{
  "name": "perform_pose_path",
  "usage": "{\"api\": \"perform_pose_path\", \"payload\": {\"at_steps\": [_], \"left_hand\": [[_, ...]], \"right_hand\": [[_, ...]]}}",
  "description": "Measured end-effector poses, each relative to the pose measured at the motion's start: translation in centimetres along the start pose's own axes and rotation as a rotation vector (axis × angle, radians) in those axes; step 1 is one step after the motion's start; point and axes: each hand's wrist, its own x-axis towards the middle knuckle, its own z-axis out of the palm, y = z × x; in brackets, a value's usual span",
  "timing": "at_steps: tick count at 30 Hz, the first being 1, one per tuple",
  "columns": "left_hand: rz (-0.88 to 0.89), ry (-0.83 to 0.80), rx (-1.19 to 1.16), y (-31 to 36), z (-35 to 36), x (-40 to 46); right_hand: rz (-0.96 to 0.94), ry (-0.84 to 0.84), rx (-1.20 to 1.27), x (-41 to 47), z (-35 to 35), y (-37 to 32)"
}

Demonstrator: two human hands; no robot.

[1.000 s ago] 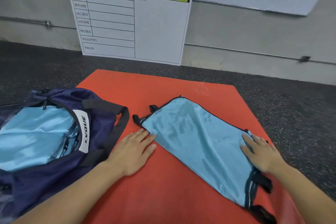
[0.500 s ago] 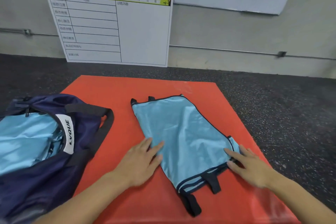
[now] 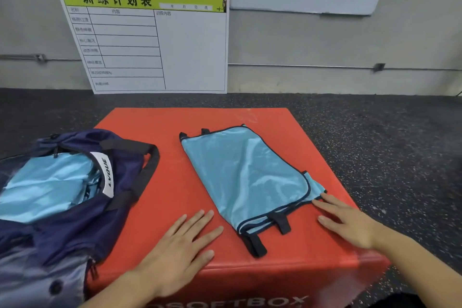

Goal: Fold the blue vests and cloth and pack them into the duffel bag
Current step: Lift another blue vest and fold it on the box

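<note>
On the red soft box (image 3: 225, 267), the folded blue vest (image 3: 247, 177) lies flat at centre. The left hand (image 3: 180, 247) rests at its seven o'clock, fingers straight and apart; the right hand (image 3: 350, 222), fingers spread, touches its four o'clock corner. The duffel bag (image 3: 75, 227) sits open at nine o'clock.

Vest (image 3: 245, 177) shiny satin cloth; box (image 3: 170, 132) smooth; floor (image 3: 387, 132) speckled, rough.
</note>
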Motion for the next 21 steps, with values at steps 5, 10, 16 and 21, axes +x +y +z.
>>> {"api": "perform_pose_path", "payload": {"at_steps": [5,10,16,21], "left_hand": [[0.056,0.049,0.031,1.3,0.4,2.0],[0.163,0.12,-0.049,2.8,0.3,4.6],[0.202,0.102,-0.105,2.9,0.4,5.8],[0.198,0.101,-0.173,2.5,0.7,5.6]], "right_hand": [[-0.061,0.057,-0.147,-1.1,-0.3,0.9],[-0.109,0.118,-0.278,0.4,-0.2,1.1],[-0.15,0.098,-0.355,3.5,-0.3,-0.3],[-0.142,0.1,-0.375,3.6,-0.3,-1.0]]}}
